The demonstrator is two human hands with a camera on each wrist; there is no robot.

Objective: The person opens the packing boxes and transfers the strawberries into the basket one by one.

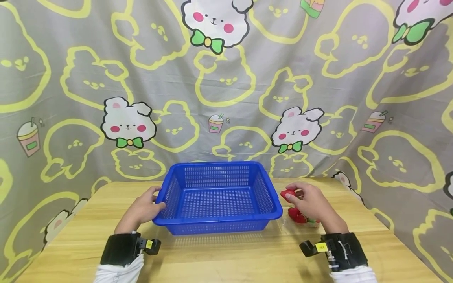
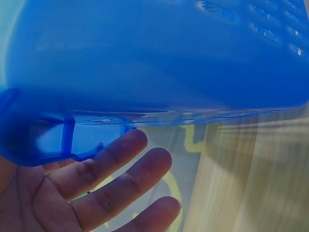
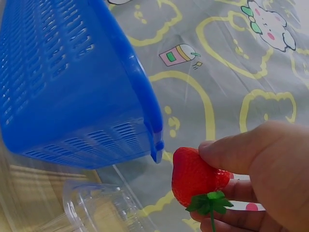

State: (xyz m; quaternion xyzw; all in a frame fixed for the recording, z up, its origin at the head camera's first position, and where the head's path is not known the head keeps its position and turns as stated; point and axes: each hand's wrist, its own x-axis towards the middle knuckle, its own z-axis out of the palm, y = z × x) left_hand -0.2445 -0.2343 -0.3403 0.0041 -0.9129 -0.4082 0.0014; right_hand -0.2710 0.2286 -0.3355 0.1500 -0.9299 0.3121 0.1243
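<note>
A blue plastic basket (image 1: 216,220) with slotted walls stands on the table, nothing inside it. At its left rim is my left hand (image 1: 142,206), the thumb over the edge and the fingers outside; the left wrist view shows those fingers (image 2: 120,193) stretched out below the rim. To the right of the basket, my right hand (image 1: 313,200) pinches a red strawberry (image 3: 190,176) between thumb and fingers. Its green leaves and stem point down in the right wrist view. Below this hand lie more strawberries (image 1: 296,215) in a clear plastic box (image 1: 313,225), partly hidden by the hand.
The wooden table (image 1: 219,259) ends at a grey cloth (image 1: 240,141) with yellow cartoon outlines, hung behind and at both sides. In the right wrist view, clear plastic packaging (image 3: 99,205) lies beside the basket. Black straps (image 1: 120,249) with small mounts circle both wrists.
</note>
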